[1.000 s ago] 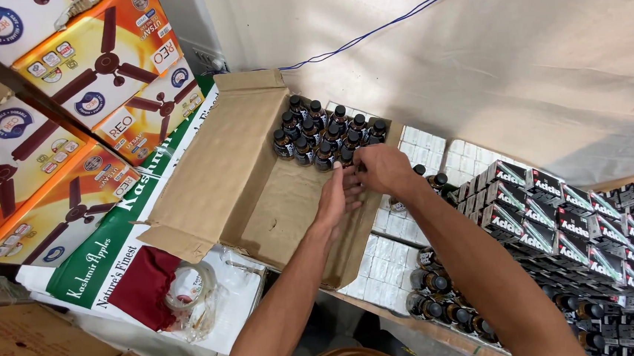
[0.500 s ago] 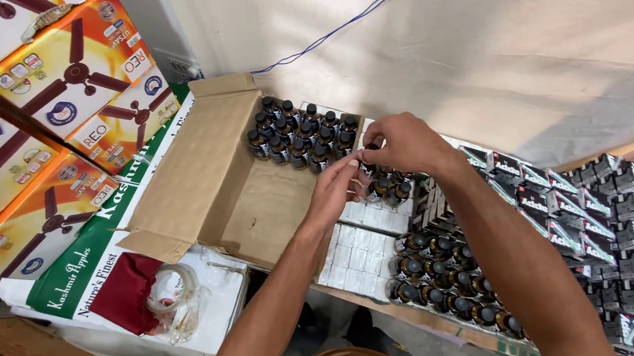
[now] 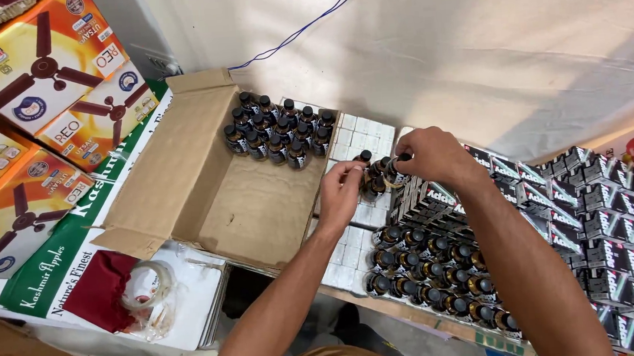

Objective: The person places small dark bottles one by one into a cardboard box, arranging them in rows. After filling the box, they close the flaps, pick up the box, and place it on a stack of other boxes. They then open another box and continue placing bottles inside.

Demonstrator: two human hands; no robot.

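While clustered upright between hands, bottles (image 3: 376, 177) pinched by right hand (image 3: 431, 157) fingers at caps; left hand (image 3: 342, 191) fingers curled against them, box (image 3: 183, 180) leftward.

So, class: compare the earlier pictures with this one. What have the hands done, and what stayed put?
Both hands left the box and moved right to the bottles beside it. The right hand and left hand now have their grip on them. The bottles in the box stayed put.

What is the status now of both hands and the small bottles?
Left hand and right hand: each grip closed on small dark bottles. Held above white packs, beside open cardboard box. Nothing between hands and box.
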